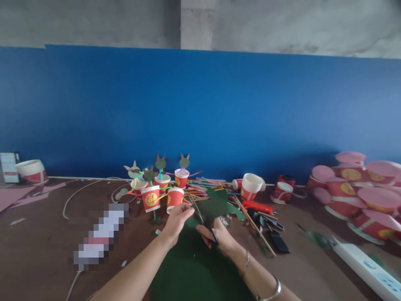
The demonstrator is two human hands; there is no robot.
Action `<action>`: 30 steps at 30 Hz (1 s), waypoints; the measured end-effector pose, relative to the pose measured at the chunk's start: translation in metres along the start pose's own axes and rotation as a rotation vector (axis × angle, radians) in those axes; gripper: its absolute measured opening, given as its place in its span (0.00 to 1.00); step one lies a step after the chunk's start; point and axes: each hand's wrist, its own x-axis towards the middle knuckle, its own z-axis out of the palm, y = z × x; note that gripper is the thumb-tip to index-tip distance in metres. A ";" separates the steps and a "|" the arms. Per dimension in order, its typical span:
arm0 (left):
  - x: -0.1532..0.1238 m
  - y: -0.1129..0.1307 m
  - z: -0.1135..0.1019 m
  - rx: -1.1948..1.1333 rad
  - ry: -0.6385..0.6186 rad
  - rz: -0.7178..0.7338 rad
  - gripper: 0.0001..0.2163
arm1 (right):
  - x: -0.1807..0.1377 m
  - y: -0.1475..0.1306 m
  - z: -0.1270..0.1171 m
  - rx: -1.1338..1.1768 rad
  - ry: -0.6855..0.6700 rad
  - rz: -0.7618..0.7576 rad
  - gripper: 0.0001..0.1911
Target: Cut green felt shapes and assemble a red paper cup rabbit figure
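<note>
My right hand [218, 237] is closed around the dark handles of a pair of scissors [200, 216]. The blades point up and left, toward the fingertips of my left hand [180, 217]. Those fingertips are pinched together; whatever lies between them is too small to make out. Beneath both hands spreads dark green paper [191, 267], with a cut green piece [214, 202] farther back. Just behind my left hand stands a red paper cup [174, 197]. Beside it are several more red cups, some bearing eared paper heads [161, 162] and coloured pipe cleaners.
Coloured sticks [200, 183] lie at the back middle. Right of my hands are a white-rimmed cup [251, 186], a red tool [257, 206], black keys [278, 240] and a wooden stick [257, 228]. Pink-topped cups [344, 188] and a power strip [366, 265] are far right; a blue wall [200, 108] stands behind.
</note>
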 end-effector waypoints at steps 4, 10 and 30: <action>0.002 0.000 -0.002 -0.009 -0.040 0.001 0.10 | -0.001 -0.005 0.000 0.006 -0.004 0.026 0.18; 0.004 -0.001 -0.006 -0.010 -0.045 -0.026 0.11 | -0.002 -0.009 -0.003 -0.047 -0.013 0.095 0.20; 0.006 0.000 -0.014 -0.003 -0.097 -0.060 0.09 | -0.005 -0.006 -0.013 -0.245 -0.100 0.234 0.28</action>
